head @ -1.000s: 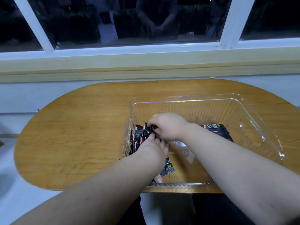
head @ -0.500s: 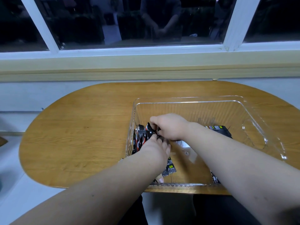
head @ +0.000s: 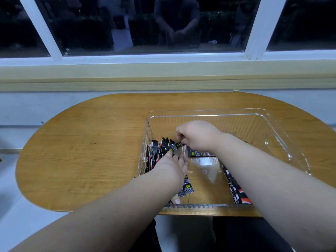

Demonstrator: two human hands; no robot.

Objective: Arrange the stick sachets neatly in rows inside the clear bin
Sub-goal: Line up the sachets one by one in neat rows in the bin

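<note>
A clear plastic bin [head: 283, 135] stands on the right half of the table. Black stick sachets with red and white print [head: 154, 153] stand packed together against the bin's left wall. My right hand [head: 196, 136] pinches the end of one black sachet [head: 175, 146] just right of that row. My left hand [head: 172, 168] reaches into the bin below it, fingers against the row; its grip is hidden. More sachets lie flat in the bin at the near right [head: 236, 190] and under my right wrist [head: 198, 153].
The bin sits on an oval wooden table [head: 81, 157] pushed against a wall under a dark window [head: 163, 24]. The window glass reflects a person. A pale floor shows to the left of the table.
My right hand has lifted slightly and now pinches a single sachet clear of the row. My left hand has stayed against the sachets at the bin's left wall.
</note>
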